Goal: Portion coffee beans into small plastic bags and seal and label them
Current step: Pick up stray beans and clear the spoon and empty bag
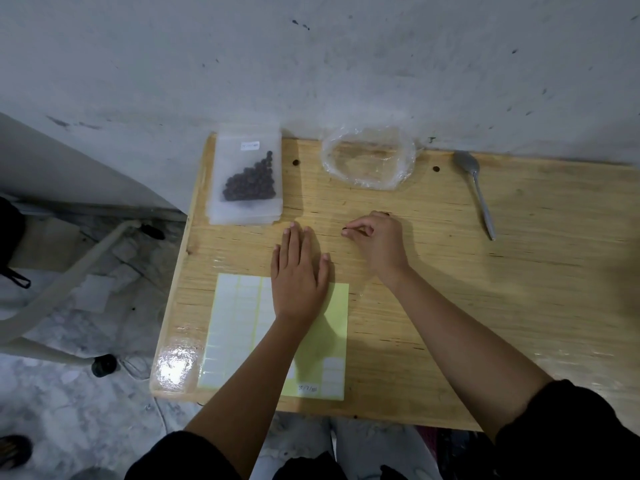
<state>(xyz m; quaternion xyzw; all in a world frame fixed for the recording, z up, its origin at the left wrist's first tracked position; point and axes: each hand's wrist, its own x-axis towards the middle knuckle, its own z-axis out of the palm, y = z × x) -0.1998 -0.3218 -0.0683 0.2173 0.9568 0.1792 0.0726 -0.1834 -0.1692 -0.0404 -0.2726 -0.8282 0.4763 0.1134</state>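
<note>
A stack of small clear bags (244, 206) lies at the table's back left; the top bag holds dark coffee beans (252, 180) and bears a white label (250, 145). An empty crumpled plastic bag (369, 156) sits at the back middle. My left hand (298, 271) lies flat, fingers straight, on the wood and the upper edge of a yellow label sheet (277, 336). My right hand (378, 241) pinches a single dark coffee bean (345, 231) between thumb and forefinger just above the table. A grey metal spoon (475, 190) lies to the right.
The wooden table (485, 306) stands against a grey wall. Its left edge drops to a marble floor with a white hose (69, 275) and a dark shoe (14, 450). My knees show below the table's front edge.
</note>
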